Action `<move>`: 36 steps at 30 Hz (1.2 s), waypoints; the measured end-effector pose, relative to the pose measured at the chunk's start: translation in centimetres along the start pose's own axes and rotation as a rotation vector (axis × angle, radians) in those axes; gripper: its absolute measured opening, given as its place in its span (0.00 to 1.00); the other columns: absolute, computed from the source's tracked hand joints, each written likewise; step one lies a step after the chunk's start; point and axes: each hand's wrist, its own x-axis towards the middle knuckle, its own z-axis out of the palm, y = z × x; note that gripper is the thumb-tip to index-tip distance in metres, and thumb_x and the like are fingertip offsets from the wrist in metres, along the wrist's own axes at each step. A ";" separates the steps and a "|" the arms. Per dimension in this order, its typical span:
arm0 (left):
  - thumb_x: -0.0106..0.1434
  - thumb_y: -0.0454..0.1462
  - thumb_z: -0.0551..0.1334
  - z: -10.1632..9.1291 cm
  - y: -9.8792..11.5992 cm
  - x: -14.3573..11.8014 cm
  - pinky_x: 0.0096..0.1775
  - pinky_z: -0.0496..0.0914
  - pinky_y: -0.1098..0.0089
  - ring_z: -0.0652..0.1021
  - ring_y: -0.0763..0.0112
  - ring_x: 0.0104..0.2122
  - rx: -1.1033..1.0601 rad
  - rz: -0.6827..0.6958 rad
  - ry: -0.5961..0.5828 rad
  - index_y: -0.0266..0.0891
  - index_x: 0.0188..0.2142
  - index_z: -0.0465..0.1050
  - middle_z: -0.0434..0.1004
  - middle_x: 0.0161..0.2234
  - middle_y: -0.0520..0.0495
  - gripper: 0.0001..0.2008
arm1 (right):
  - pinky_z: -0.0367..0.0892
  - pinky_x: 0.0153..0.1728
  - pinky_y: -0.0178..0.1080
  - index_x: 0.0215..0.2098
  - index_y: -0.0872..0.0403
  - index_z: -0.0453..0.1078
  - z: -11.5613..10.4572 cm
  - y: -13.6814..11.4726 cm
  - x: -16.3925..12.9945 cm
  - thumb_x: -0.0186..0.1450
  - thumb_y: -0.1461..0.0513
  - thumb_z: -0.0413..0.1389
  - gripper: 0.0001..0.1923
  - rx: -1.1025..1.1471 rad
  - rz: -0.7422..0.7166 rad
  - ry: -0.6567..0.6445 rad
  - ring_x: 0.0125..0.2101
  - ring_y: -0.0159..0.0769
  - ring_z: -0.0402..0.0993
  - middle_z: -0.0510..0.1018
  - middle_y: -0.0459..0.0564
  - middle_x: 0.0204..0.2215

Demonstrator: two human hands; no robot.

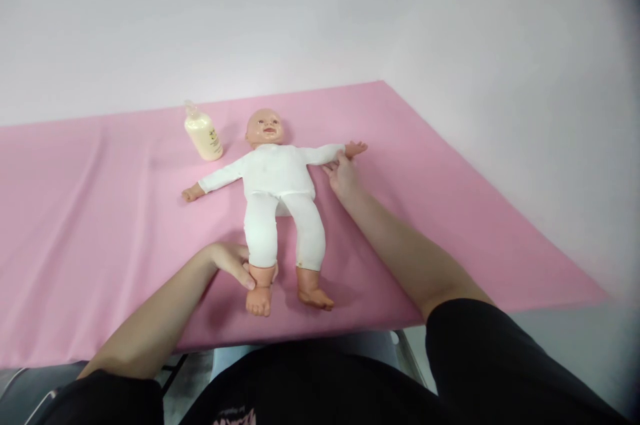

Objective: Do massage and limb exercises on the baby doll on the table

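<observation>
A doll in white lies face up mid-tabletop. The left hand pinches its ankle between the fingers; the right hand rests, fingers loosely together, against its outstretched arm. A lotion bottle stands near the far edge.

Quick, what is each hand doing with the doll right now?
Left hand: closed around the doll's ankle.
Right hand: open, fingers resting on the doll's sleeve near its wrist.
</observation>
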 end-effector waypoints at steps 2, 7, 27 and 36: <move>0.50 0.49 0.77 0.1 -0.1 0.2 0.46 0.75 0.58 0.81 0.55 0.38 -0.117 0.078 -0.041 0.39 0.44 0.76 0.82 0.36 0.42 0.26 | 0.74 0.58 0.55 0.66 0.38 0.51 0.0 0.1 -0.4 0.70 0.60 0.51 0.28 -0.074 -0.082 -0.041 0.56 0.38 0.77 0.65 0.49 0.67; 0.52 0.59 0.68 0.0 -0.6 0.8 0.44 0.72 0.55 0.73 0.61 0.26 -0.444 0.497 0.154 0.42 0.32 0.70 0.68 0.17 0.50 0.25 | 0.74 0.58 0.56 0.67 0.35 0.52 0.5 0.1 -2.1 0.67 0.49 0.58 0.33 -0.278 -0.475 -0.271 0.70 0.45 0.59 0.50 0.46 0.74; 0.72 0.53 0.49 0.5 2.1 2.2 0.36 0.72 0.64 0.71 0.65 0.25 -0.979 0.372 0.836 0.35 0.32 0.70 0.62 0.21 0.51 0.25 | 0.62 0.70 0.57 0.62 0.48 0.71 1.2 0.0 -5.2 0.76 0.55 0.44 0.22 -1.119 -1.103 -0.921 0.68 0.45 0.63 0.77 0.48 0.60; 0.53 0.58 0.69 0.6 0.2 1.3 0.41 0.71 0.60 0.74 0.63 0.28 -0.519 0.418 0.402 0.37 0.34 0.71 0.69 0.23 0.49 0.26 | 0.63 0.68 0.53 0.64 0.47 0.66 1.1 0.6 -4.7 0.71 0.48 0.55 0.26 -0.762 -0.853 -0.690 0.64 0.46 0.69 0.74 0.52 0.62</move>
